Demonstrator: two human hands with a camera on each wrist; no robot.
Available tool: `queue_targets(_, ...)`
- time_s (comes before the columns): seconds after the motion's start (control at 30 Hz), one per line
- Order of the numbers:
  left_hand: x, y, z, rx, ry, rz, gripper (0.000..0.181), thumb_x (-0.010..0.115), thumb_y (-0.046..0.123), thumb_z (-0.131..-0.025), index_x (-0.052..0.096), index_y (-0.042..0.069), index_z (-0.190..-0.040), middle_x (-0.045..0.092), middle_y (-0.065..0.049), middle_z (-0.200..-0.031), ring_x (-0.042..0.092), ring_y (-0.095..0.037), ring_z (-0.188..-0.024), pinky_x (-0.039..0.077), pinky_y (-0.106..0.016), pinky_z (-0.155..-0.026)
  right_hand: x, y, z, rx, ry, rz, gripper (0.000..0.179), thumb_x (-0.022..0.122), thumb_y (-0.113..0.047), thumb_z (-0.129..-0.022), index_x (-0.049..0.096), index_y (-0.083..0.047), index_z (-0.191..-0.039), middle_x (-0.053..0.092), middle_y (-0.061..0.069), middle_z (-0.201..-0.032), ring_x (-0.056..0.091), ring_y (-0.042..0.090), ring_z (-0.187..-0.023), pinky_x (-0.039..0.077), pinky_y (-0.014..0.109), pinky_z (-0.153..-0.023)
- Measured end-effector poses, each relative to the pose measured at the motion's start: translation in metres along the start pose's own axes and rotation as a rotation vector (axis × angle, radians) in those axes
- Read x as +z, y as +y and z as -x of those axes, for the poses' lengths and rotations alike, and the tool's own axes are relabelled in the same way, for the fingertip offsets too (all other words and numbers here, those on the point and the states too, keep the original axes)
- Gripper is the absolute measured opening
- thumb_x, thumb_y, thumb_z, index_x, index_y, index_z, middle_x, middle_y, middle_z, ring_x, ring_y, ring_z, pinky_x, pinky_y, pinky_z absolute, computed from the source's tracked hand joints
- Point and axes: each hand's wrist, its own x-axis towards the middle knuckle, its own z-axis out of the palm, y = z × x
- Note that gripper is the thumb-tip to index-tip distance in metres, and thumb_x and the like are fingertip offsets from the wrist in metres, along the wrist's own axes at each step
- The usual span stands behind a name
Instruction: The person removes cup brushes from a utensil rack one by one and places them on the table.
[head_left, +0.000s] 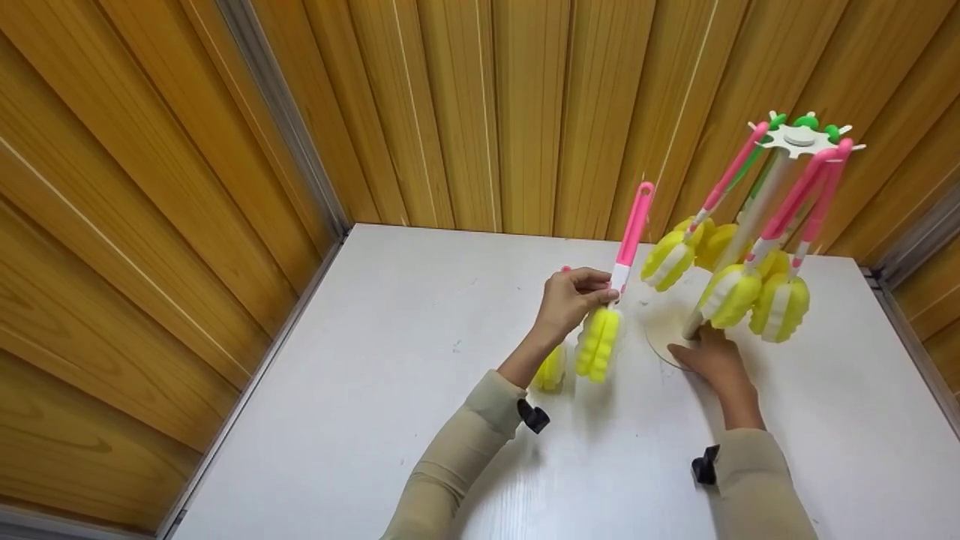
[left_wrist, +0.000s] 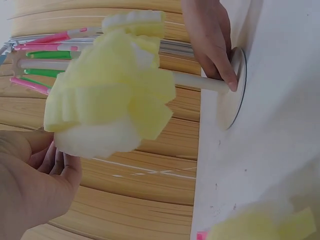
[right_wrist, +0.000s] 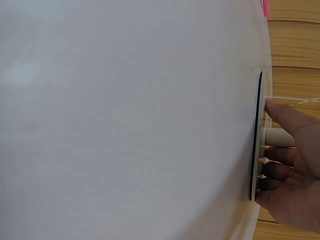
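My left hand (head_left: 571,301) pinches a sponge bottle brush (head_left: 636,232) at the white neck between its pink handle and yellow-and-white sponge head. The brush is held up off the table, handle end uppermost. To the right stands a rack (head_left: 766,196) with a pale pole, a round base (head_left: 661,336) and a notched white top disc. Several brushes with pink or green handles hang from that disc. My right hand (head_left: 716,361) is low on the rack, thumb and fingers on either side of the pole, fingertips touching the base (right_wrist: 261,115).
Another brush lies on the white table (head_left: 360,360) behind my left wrist; its yellow sponge head (head_left: 549,372) shows, much of the rest is hidden. Wood-panelled walls (head_left: 525,112) close in the back and left. Black straps (head_left: 534,416) sit at the cuffs.
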Motion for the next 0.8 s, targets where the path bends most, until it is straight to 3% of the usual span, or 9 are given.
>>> queue_targets(0.33, -0.004, -0.031, -0.004, -0.141, 0.01, 0.033, 0.021, 0.082, 0.001, -0.083, 0.077, -0.002, -0.103, 0.075, -0.005, -0.086, 0.07, -0.011, -0.074, 0.06, -0.025, -0.072, 0.0, 0.003, 0.0, -0.007, 0.008, -0.002, 0.088, 0.067, -0.032, -0.098, 0.015, 0.011, -0.155, 0.02, 0.038, -0.158, 0.026, 0.055, -0.142, 0.024, 0.067, -0.115)
queue_targets(0.53, -0.008, -0.048, -0.008, -0.25, 0.007, 0.031, 0.016, 0.081, 0.003, -0.084, 0.078, 0.002, -0.1, 0.074, -0.002, -0.084, 0.069, -0.012, -0.073, 0.06, -0.025, -0.071, 0.001, 0.003, -0.001, 0.01, 0.006, -0.014, 0.093, 0.068, -0.032, -0.098, 0.009, 0.006, -0.159, 0.013, 0.035, -0.161, 0.022, 0.055, -0.144, 0.022, 0.068, -0.115)
queue_targets(0.8, -0.009, -0.061, -0.009, -0.32, 0.008, 0.048, 0.011, 0.08, 0.005, -0.085, 0.077, 0.004, -0.096, 0.073, -0.002, -0.082, 0.066, -0.012, -0.071, 0.06, -0.026, -0.071, 0.0, 0.003, -0.001, 0.019, 0.002, -0.021, 0.096, 0.068, -0.033, -0.099, 0.004, 0.004, -0.16, 0.006, 0.034, -0.163, 0.017, 0.055, -0.146, 0.019, 0.068, -0.116)
